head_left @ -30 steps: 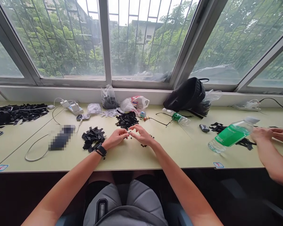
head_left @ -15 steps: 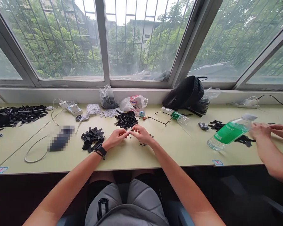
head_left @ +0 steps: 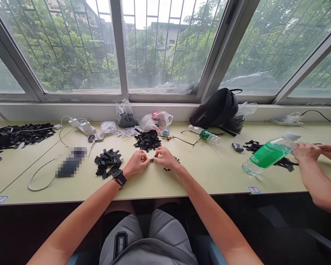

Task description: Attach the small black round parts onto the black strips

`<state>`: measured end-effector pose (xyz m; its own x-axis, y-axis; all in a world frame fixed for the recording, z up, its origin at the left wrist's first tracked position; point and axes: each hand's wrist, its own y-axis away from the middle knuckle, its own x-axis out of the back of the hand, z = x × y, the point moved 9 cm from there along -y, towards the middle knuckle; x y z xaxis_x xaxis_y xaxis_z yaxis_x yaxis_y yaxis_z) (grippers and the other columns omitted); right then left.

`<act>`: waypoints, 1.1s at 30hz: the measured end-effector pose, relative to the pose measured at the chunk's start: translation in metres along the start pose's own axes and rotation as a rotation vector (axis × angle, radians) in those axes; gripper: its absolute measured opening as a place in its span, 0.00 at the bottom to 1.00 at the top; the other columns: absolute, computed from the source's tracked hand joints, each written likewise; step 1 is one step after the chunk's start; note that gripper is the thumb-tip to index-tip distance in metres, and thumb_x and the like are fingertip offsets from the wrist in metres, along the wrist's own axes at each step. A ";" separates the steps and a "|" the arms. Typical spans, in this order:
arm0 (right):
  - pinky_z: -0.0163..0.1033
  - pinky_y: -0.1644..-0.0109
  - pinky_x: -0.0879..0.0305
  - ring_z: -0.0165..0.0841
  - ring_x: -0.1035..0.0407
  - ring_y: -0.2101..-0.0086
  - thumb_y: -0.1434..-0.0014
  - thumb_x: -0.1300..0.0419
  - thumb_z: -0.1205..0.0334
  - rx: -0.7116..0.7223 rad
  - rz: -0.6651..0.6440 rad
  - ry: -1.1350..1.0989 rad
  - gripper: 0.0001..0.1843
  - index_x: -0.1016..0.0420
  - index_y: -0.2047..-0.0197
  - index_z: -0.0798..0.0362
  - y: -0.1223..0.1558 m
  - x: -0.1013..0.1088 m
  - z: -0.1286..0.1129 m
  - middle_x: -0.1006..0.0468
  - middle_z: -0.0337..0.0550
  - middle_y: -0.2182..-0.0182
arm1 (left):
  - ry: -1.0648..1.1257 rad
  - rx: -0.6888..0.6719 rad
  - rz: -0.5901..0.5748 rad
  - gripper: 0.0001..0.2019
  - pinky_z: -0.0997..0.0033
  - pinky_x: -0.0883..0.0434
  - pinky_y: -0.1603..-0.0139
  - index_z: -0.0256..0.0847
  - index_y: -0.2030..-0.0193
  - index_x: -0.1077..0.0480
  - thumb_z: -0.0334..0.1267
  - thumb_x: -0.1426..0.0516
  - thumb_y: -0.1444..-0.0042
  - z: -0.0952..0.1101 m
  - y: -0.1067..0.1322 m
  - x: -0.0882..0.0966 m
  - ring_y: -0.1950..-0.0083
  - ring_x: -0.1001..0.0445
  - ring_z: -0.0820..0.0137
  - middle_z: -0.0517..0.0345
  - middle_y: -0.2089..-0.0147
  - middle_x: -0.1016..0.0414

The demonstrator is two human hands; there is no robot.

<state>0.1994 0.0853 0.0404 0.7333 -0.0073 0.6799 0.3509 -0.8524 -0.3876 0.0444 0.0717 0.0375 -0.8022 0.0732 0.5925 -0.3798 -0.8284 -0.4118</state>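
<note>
Black fabric strips [head_left: 107, 162] lie heaped on a pale green counter [head_left: 209, 180], with another heap [head_left: 147, 140] just beyond, as a seated person's left hand [head_left: 136, 163] and right hand [head_left: 167, 158] meet between them and the viewer. Both hands hold a clenched grip, fingertips pinching a small black piece [head_left: 152, 160] just above the counter. Tiny black bits [head_left: 168, 169] lie scattered beside the right hand. A black wristwatch [head_left: 118, 174] circles the left wrist. To the right, a co-worker's hands [head_left: 306, 151] sit just beside a green-labelled water bottle [head_left: 267, 156]. A black backpack [head_left: 215, 108] and plastic bags [head_left: 156, 121] stand along the foot of the barred windows [head_left: 68, 48].
</note>
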 end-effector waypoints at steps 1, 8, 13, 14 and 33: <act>0.43 0.51 0.36 0.40 0.30 0.57 0.45 0.34 0.64 0.010 -0.010 0.011 0.06 0.25 0.73 0.52 0.000 -0.001 -0.001 0.24 0.44 0.65 | -0.005 0.000 -0.004 0.16 0.66 0.34 0.61 0.40 0.76 0.28 0.44 0.37 0.40 0.000 0.000 -0.001 0.65 0.32 0.67 0.54 0.68 0.28; 0.42 0.53 0.37 0.39 0.31 0.58 0.45 0.35 0.65 0.033 -0.040 0.015 0.06 0.26 0.73 0.51 0.001 -0.003 -0.003 0.24 0.43 0.65 | -0.025 -0.015 -0.007 0.14 0.66 0.33 0.60 0.40 0.75 0.29 0.42 0.37 0.40 0.002 0.002 -0.001 0.63 0.31 0.67 0.55 0.66 0.27; 0.41 0.56 0.37 0.38 0.31 0.61 0.45 0.35 0.65 0.024 0.005 -0.009 0.08 0.29 0.74 0.51 0.001 0.005 -0.005 0.25 0.42 0.67 | -0.017 -0.033 -0.001 0.14 0.67 0.34 0.62 0.40 0.74 0.29 0.43 0.38 0.38 0.003 0.003 -0.001 0.66 0.32 0.68 0.56 0.67 0.27; 0.41 0.56 0.37 0.38 0.31 0.61 0.46 0.35 0.65 0.024 0.007 -0.010 0.08 0.29 0.74 0.51 0.001 0.006 -0.005 0.25 0.42 0.67 | -0.015 -0.034 -0.007 0.15 0.67 0.34 0.63 0.40 0.74 0.29 0.44 0.38 0.38 0.004 0.003 -0.001 0.66 0.31 0.68 0.56 0.67 0.27; 0.40 0.58 0.37 0.37 0.32 0.62 0.45 0.37 0.66 0.032 -0.041 0.032 0.06 0.28 0.73 0.51 0.003 0.000 -0.010 0.26 0.41 0.68 | -0.031 -0.005 -0.023 0.14 0.66 0.33 0.61 0.41 0.76 0.31 0.42 0.38 0.41 0.003 0.001 -0.001 0.66 0.30 0.67 0.55 0.68 0.26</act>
<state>0.1942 0.0774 0.0454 0.6990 0.0103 0.7151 0.3993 -0.8351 -0.3783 0.0466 0.0685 0.0385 -0.7789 0.0749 0.6226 -0.4003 -0.8237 -0.4017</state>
